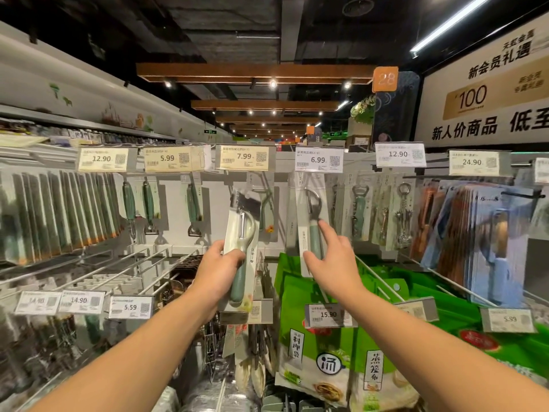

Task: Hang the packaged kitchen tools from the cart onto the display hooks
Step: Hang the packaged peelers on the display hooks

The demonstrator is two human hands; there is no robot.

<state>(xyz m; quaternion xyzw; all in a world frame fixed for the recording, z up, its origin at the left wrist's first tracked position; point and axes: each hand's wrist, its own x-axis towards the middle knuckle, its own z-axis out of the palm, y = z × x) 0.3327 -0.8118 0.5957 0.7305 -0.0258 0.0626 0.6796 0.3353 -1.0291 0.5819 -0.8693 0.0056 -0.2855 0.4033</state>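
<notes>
Head view puts a carded peeler with a sage-green handle and a curved steel blade [242, 251] in my left hand [218, 270]; my fingers curl round the lower half of the pack and my thumb lies across its front. The pack stands nearly upright, leaning a little to the right at the top, and its top edge reaches up to just under the yellowed 7.99 price tag [242, 157], in front of other carded tools hanging there. I cannot tell whether its hang hole is on a hook.

My right hand [334, 258] is spread, fingers relaxed, with the fingertips on a second carded tool with a green handle and a round metal head [312, 221] that hangs below the white 6.99 price tag [319, 160]; the thumb sits at the lower edge of that card. I cannot make out a firm pinch.

To the right of it hang packaged bottle openers and corkscrews [383, 212] under a 12.90 tag. Further left, a dense row of dark green carded packs [59, 215] fills the rail. Below my right arm hang bright green bags with white panels and Chinese print [320, 352], beside a 15.90 tag. Bare metal display hooks [124, 269] jut out at lower left
</notes>
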